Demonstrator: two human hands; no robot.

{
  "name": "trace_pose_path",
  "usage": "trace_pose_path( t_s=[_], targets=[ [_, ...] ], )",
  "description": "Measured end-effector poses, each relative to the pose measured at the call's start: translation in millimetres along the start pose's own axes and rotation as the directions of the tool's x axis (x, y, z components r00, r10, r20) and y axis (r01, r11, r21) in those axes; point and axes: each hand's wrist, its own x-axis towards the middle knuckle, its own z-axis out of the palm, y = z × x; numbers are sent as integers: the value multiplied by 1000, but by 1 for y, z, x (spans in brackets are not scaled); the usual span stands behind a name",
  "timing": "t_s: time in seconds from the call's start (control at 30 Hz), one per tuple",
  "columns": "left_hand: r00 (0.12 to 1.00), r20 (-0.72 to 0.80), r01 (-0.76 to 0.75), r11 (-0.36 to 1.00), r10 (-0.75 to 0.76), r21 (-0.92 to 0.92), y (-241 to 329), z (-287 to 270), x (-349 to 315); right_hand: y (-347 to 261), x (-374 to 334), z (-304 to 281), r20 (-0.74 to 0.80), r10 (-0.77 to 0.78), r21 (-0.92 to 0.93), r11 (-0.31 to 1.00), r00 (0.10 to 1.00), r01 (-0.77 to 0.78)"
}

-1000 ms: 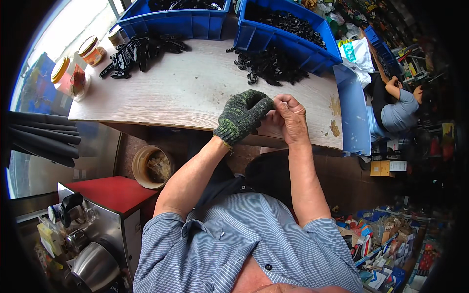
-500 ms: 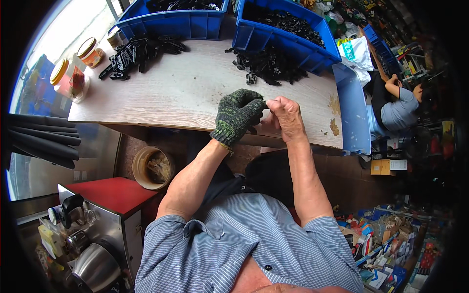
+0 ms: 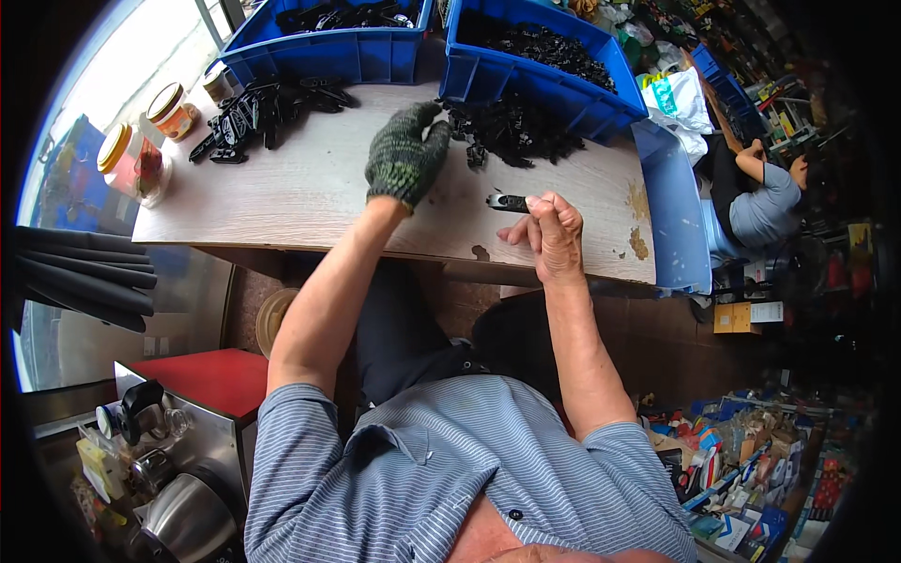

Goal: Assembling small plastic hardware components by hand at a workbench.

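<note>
My bare right hand [image 3: 554,230] pinches a small elongated black plastic piece [image 3: 507,202] between thumb and forefinger, above the front part of the table [image 3: 310,192]. The piece sticks out to the left, with a pale glint at its end. My left hand [image 3: 404,158], in a dark green-black knit glove, is over the table with thumb and forefinger apart and nothing visible between them. Its fingertips are beside the left edge of a heap of small black plastic parts [image 3: 526,131]. Farther left lies a pile of longer black plastic pieces [image 3: 244,120].
Two blue bins, one left [image 3: 324,58] and one right [image 3: 540,80], hold black parts along the back. Lidded jars [image 3: 131,161] line the left edge. A blue panel [image 3: 678,220] borders the right side. Another person [image 3: 765,202] sits beyond it.
My left hand has come away from my right and moved up and left toward the heap of small parts. The black piece now shows in my right hand, which has hardly moved.
</note>
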Motion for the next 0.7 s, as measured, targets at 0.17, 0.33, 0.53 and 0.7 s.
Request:
trace_pose_path(
  t_s=[0.17, 0.33, 0.53, 0.7],
  targets=[
    [997, 65, -65, 848, 36, 527, -12, 5, 53, 3, 0, -3, -7, -21, -9, 1000, 1000, 21],
    [940, 343, -231, 744, 4, 627, -6, 8, 67, 2, 2, -6, -4, -22, -59, 998, 1000, 22],
    [962, 269, -190, 799, 36, 571, -20, 12, 58, 0, 4, -5, -20, -2, -22, 1000, 1000, 1],
    [975, 174, 166, 975, -140, -146, -31, -5, 31, 0, 6, -15, -40, 37, 105, 994, 998, -33]
  ],
)
